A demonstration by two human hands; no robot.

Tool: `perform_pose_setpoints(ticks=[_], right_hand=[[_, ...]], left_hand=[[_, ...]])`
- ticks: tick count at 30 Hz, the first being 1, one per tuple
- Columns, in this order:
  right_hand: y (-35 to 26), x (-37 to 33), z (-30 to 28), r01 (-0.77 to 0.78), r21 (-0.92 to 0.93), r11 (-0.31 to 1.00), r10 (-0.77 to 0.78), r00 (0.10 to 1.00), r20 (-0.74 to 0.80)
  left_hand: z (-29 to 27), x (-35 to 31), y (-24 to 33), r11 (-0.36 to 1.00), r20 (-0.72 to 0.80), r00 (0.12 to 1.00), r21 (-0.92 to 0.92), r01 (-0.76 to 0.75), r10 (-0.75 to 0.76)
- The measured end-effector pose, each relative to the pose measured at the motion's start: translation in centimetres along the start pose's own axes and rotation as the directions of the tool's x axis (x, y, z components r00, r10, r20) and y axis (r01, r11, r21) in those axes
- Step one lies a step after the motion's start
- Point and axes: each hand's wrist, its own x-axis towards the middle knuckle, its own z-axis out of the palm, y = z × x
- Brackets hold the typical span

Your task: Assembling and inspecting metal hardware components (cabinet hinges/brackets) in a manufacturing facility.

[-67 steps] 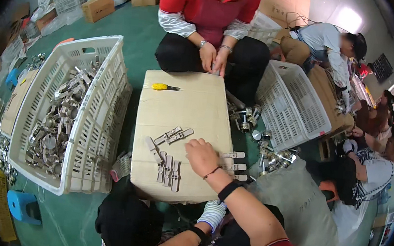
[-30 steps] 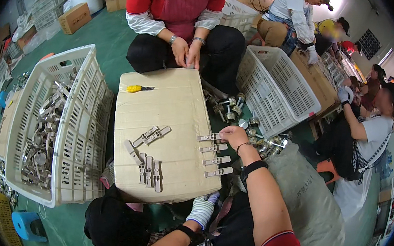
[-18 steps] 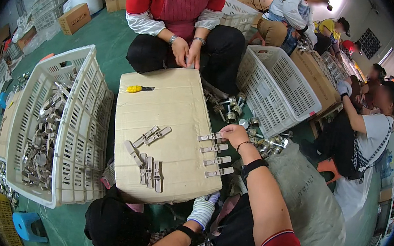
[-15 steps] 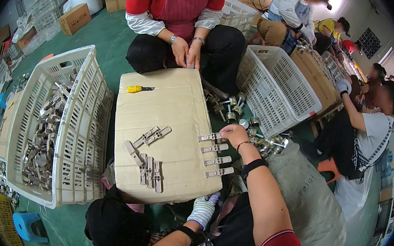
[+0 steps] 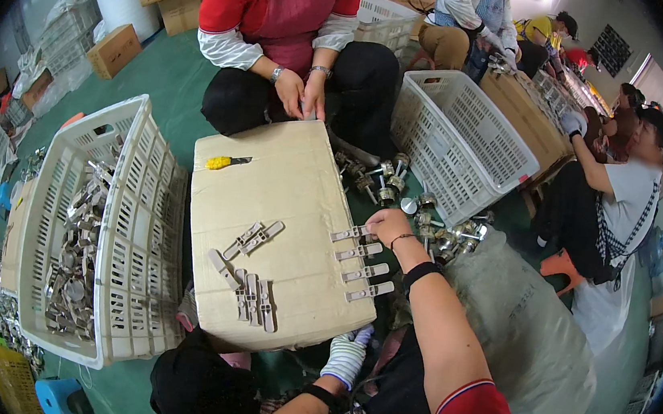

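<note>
My right hand (image 5: 385, 226) pinches the outer end of a grey metal clip-like piece (image 5: 350, 234) at the right edge of a cream cardboard-covered work surface (image 5: 312, 164). Below it, several similar clip-like pieces (image 5: 365, 272) lie in a column, their ends jutting past that edge. Farther left on the cardboard rests a loose group of the same pieces (image 5: 255, 300), with another pair (image 5: 254, 238) just beyond. My left hand (image 5: 344, 359), in a striped glove, is low beside the near right corner; its fingers are partly hidden, so its grip is unclear.
A yellow-handled knife (image 5: 227, 163) lies at the far left of the cardboard. A white crate (image 5: 111, 265) of metal parts stands left, another crate (image 5: 467, 148) at far right. Metal fittings (image 5: 449, 240) and a grey sack (image 5: 521, 324) are to the right. A person (image 5: 301, 34) sits opposite.
My view has shifted slightly, moving the whole scene a little in the picture. My right hand stays on the same clip-like piece, and the pieces keep their arrangement.
</note>
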Motion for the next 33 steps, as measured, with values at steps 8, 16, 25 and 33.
perform_pose_setpoints(ticks=[8,16,25,33], right_hand=[[0.3,0.3,0.7,-0.017,-0.184,0.983,0.01,0.999,-0.034],[-0.2,-0.2,0.4,0.041,-0.033,0.999,-0.044,0.993,-0.114],[-9.4,-5.0,8.5,0.766,-0.271,0.583,-0.759,0.633,0.153],[-12.2,-7.0,10.9,0.76,-0.425,0.492,-0.645,0.646,0.408]], left_hand=[[0.1,0.4,-1.0,0.998,0.007,1.0,-0.058,0.01,-0.01],[0.1,0.1,-0.4,0.996,0.033,0.998,-0.067,0.052,-0.05],[0.2,-0.1,0.3,0.998,0.062,0.996,0.007,0.07,-0.07],[-0.5,1.2,-3.7,0.999,0.043,0.999,0.046,0.001,-0.003]])
